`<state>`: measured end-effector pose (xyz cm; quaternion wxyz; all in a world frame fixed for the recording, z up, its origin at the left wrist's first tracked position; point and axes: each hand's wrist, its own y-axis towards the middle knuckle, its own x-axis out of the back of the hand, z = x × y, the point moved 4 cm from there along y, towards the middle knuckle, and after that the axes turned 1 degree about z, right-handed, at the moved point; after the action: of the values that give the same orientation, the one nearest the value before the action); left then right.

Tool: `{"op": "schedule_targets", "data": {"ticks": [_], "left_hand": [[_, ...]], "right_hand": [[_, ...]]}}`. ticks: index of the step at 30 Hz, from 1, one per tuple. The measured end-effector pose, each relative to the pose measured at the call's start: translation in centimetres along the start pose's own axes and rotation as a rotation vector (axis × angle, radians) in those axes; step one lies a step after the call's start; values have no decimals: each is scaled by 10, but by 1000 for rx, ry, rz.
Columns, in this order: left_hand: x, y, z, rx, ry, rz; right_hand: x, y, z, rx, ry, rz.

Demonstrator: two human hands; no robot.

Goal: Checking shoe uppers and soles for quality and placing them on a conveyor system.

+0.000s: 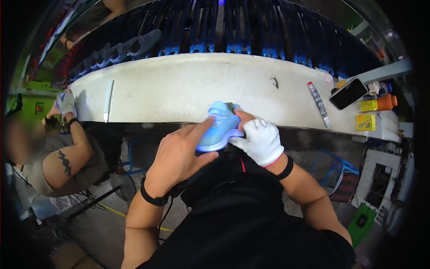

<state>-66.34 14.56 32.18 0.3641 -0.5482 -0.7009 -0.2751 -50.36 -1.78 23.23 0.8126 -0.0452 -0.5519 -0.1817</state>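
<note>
A light blue shoe is held between my two hands, just at the near edge of the white table. My left hand, bare with a black band at the wrist, grips one side of it between the thumb and fingers. On the shoe's other side, my right hand is closed around its edge. That hand wears a white knit glove, with a bare finger showing. Part of the shoe is hidden behind my fingers, and motion blurs it slightly.
On the white table lie a white pen-like tool, a marker, a phone and a yellow box. Beyond runs a dark rack with blue ends and several shoes. At left sits a co-worker.
</note>
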Motion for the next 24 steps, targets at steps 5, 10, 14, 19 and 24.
{"op": "schedule_targets", "data": {"ticks": [5,10,14,19,24], "left_hand": [[-51,17,-8,-347,-303,-400],[-107,14,-1,-374,-350,-580],[-117,1,-1,-346,-357,-662],[-113,8,5,-272,-505,-598],[-106,12,-6,-331,-513,-662]], "right_hand": [[59,-18,11,150,243,-379],[64,-16,-1,210,518,-338],[63,-12,3,164,516,-356],[59,-4,18,185,505,-372],[58,2,31,155,390,-345]]}}
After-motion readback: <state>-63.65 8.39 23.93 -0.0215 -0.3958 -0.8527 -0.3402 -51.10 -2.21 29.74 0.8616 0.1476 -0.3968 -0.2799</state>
